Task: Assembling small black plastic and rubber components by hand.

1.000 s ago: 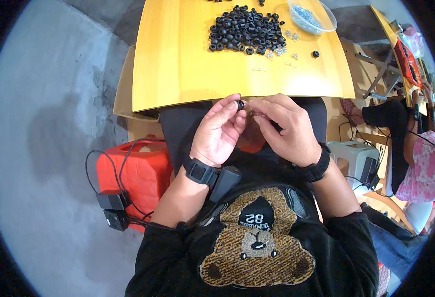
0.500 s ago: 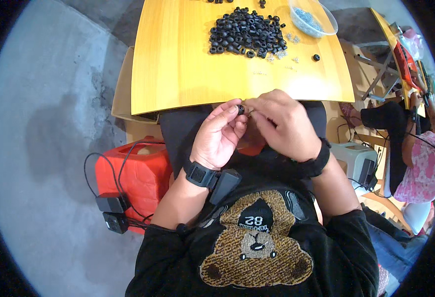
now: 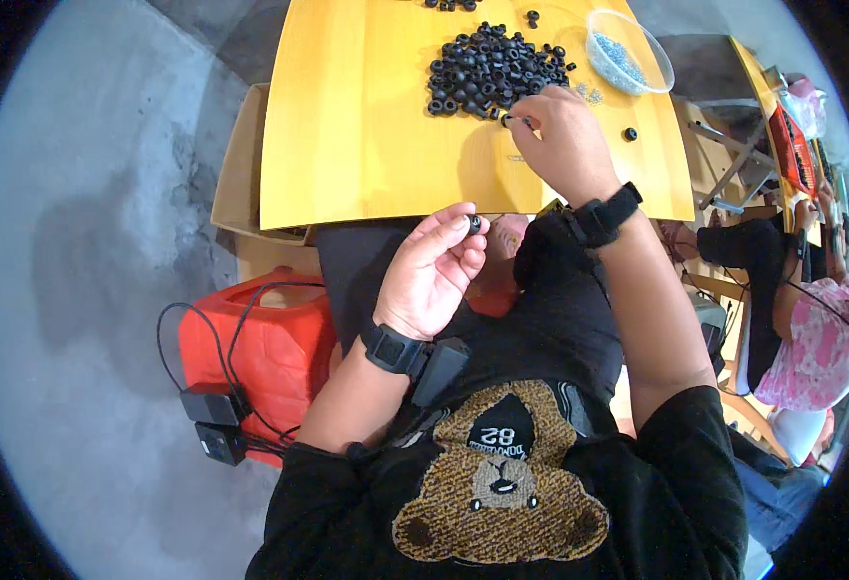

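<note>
My left hand [image 3: 434, 271] is raised in front of the table edge, palm up. Its thumb and index finger pinch a small round black hollow part [image 3: 474, 224]. Over the table, my right hand [image 3: 564, 140] is at the near edge of a pile of similar black parts [image 3: 487, 68]. Its fingers are drawn together beside a black piece [image 3: 507, 121]; what sits between them is mostly hidden. Small clear pieces [image 3: 590, 94] lie just beyond this hand. A few more tiny bits [image 3: 516, 159] rest on the yellow table [image 3: 366, 145].
At the table's far right stands a clear plastic bowl [image 3: 671, 72] of small bluish-clear pieces. One black part [image 3: 630, 134] lies apart. A red stool [image 3: 260, 333] with cables and black boxes [image 3: 216, 420] is at my left. Another person [image 3: 801, 329] sits at the right.
My right hand has left my left hand and moved forward over the table to the pile's edge. The left hand still holds its black part in nearly the same place.
</note>
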`<state>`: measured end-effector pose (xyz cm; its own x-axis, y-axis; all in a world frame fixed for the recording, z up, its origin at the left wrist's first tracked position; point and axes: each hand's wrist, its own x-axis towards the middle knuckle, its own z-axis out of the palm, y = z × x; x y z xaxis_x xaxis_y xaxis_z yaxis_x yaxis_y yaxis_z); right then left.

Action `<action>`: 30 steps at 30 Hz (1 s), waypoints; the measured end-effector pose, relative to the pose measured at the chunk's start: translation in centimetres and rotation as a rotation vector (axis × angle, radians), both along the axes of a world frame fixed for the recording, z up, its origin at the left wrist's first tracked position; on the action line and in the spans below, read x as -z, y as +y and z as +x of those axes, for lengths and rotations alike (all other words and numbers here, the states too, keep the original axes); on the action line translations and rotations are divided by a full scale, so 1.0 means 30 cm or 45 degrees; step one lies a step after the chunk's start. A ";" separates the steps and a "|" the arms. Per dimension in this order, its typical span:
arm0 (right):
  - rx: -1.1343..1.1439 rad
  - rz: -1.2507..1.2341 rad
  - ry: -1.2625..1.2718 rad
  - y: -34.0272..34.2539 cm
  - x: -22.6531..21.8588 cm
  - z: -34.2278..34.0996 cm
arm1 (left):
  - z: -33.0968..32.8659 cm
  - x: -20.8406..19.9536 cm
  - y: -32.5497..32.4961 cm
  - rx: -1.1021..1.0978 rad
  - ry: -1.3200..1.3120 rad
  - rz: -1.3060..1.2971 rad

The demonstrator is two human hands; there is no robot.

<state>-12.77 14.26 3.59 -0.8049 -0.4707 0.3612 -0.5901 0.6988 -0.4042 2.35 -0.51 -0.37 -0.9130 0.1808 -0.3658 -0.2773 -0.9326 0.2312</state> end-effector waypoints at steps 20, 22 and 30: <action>0.072 0.308 0.084 -0.080 0.053 -0.063 | -0.033 0.012 -0.039 -0.005 -0.060 0.019; 0.059 0.261 0.098 -0.071 0.055 -0.064 | -0.030 0.010 -0.037 -0.009 -0.057 0.003; 0.072 -0.475 -0.425 0.001 -0.073 0.064 | -0.015 -0.010 -0.018 0.053 -0.044 -0.013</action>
<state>-10.85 14.29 5.77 -0.9257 -0.3112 0.2151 -0.3515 0.4976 -0.7930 1.91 -1.06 -0.06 -0.8915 0.2143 -0.3992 -0.3236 -0.9178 0.2299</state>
